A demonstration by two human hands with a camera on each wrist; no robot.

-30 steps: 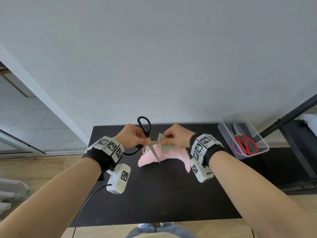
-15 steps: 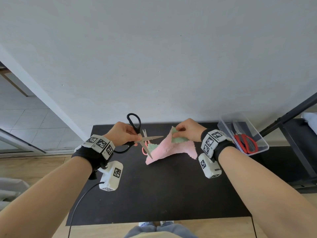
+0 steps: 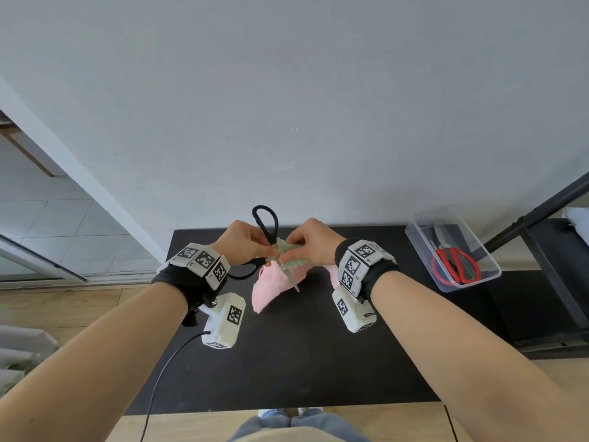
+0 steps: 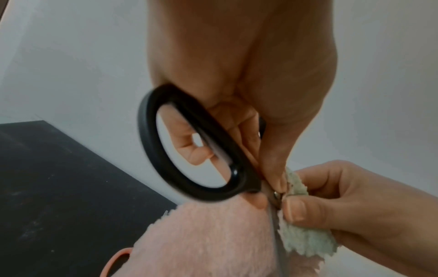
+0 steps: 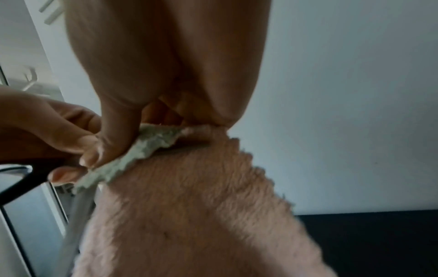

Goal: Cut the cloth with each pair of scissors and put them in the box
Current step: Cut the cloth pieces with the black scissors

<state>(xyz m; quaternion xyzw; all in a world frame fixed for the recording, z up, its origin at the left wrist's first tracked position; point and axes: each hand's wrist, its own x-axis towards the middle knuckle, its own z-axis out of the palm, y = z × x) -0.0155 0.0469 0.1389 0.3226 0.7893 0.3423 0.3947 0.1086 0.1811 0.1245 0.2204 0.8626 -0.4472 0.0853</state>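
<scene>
My left hand (image 3: 247, 245) grips black-handled scissors (image 3: 267, 224), blades closed together and pointing down toward me through a fluffy pink cloth (image 3: 274, 287) with a pale green edge (image 3: 291, 248). My right hand (image 3: 307, 240) pinches that green edge and holds the cloth up above the black table (image 3: 287, 362). In the left wrist view my fingers curl round the black handle loop (image 4: 189, 150) and the right hand's thumb (image 4: 294, 208) presses the green edge (image 4: 305, 241) by the pivot. An orange scissor handle (image 4: 113, 262) peeks from under the pink cloth (image 4: 201, 243). The right wrist view has the pink cloth (image 5: 196, 206) hanging from my pinch.
A clear plastic box (image 3: 478, 275) at the table's right back corner holds red-handled scissors (image 3: 454, 261) and a small metal pair (image 3: 441, 236). A dark frame with a slanted bar (image 3: 538, 215) stands to the right. The grey wall rises right behind the table.
My hands were apart with the scissor blades spread open half a second ago. Now they are together again and the blades are closed on the cloth.
</scene>
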